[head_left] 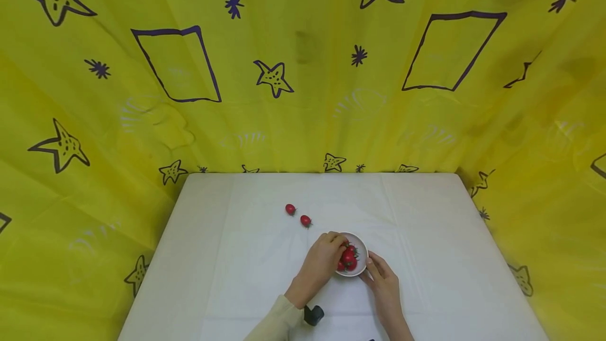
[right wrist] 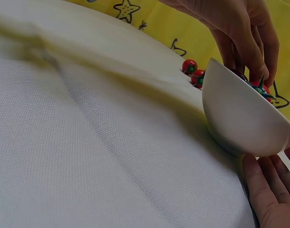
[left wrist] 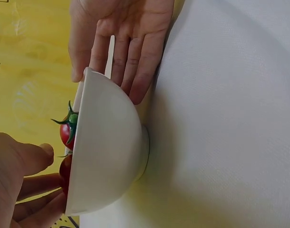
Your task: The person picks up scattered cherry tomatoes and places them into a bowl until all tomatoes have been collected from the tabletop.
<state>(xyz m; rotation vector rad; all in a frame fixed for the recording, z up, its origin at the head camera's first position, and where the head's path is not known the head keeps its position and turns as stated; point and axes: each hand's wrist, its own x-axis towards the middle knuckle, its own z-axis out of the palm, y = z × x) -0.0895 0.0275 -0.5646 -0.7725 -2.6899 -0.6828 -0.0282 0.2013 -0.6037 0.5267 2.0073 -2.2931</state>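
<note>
A white bowl (head_left: 363, 262) stands on the white table with several red cherry tomatoes (head_left: 349, 258) with green stems in it. My left hand (head_left: 323, 258) reaches over the bowl's left rim. In the left wrist view its thumb (left wrist: 38, 159) is spread from the fingers, whose tips touch a tomato (left wrist: 65, 172) at the rim; part of that contact is hidden. On the bowl's other side, my right hand (head_left: 384, 280) holds it, thumb at the rim and fingers low against its side. Two more tomatoes, one farther (head_left: 290, 209) and one nearer (head_left: 305, 220), lie beyond the left hand.
The white table (head_left: 246, 257) spreads around the bowl. Yellow cloth (head_left: 303, 120) with drawn stars and frames hangs behind it and along both sides. A dark device (head_left: 313, 315) sits at the left wrist, by the cream sleeve (head_left: 276, 320).
</note>
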